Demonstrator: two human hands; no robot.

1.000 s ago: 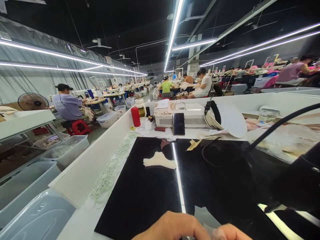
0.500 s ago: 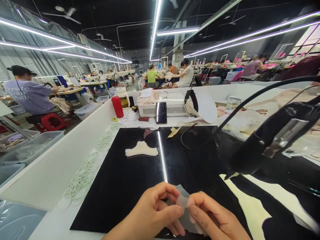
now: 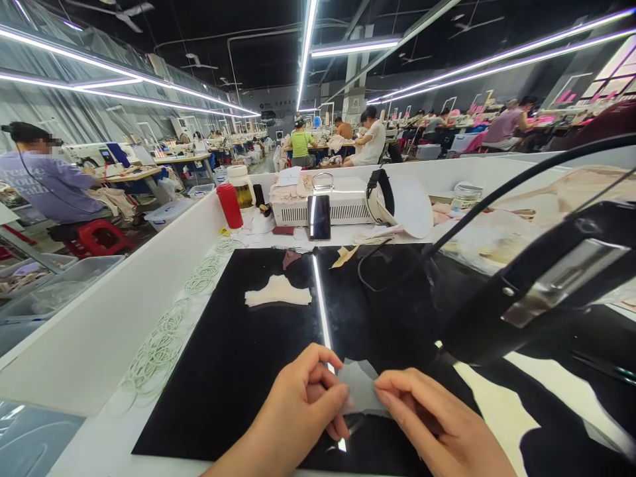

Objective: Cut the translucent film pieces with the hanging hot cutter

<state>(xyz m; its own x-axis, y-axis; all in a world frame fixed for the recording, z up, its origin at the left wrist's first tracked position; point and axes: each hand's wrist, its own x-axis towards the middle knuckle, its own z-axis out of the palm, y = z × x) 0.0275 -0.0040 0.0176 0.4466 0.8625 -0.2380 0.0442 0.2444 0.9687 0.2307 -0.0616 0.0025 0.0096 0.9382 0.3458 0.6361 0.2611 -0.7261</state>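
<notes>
Left hand point(image 3: 298, 404) and right hand point(image 3: 437, 417) both pinching a sheer piece point(image 3: 362, 384), near edge of the bench point(image 3: 92, 445). Chunky black device point(image 3: 489, 318) kinda blocks the right side, green cords point(image 3: 159, 352) hug the left edge, cream cutout point(image 3: 278, 291) sits farther back.

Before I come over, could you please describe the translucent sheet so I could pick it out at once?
Start at the glossy black work surface, then look towards its near edge, between the left hand and the right hand. The translucent sheet is there, its right side pinched in the right hand's fingers. Unlike the opaque cream cutout farther back, it is see-through.
</notes>
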